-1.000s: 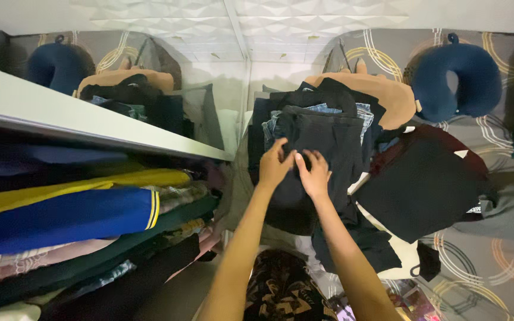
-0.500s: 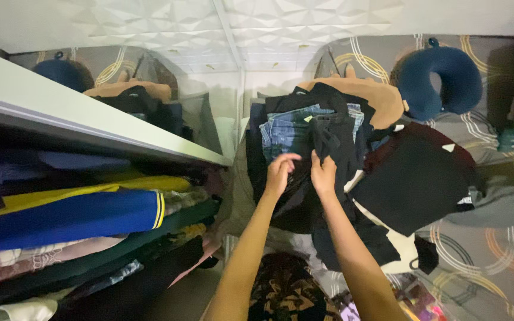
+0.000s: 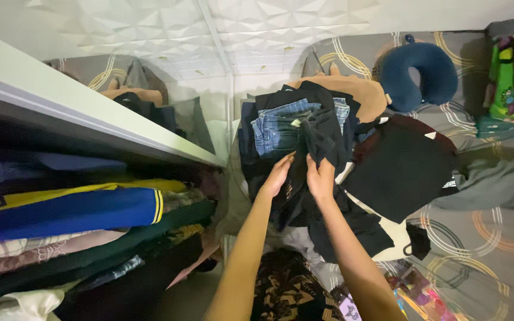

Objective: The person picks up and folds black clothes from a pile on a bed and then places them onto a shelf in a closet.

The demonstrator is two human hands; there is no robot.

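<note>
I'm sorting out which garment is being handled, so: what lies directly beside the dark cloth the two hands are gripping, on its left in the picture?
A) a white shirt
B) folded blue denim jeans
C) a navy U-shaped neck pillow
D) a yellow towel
B: the folded blue denim jeans lie right beside the dark black cloth that the left hand and right hand grip.

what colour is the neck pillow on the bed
Dark navy blue; the neck pillow shows best in the head view, upper right.
</note>
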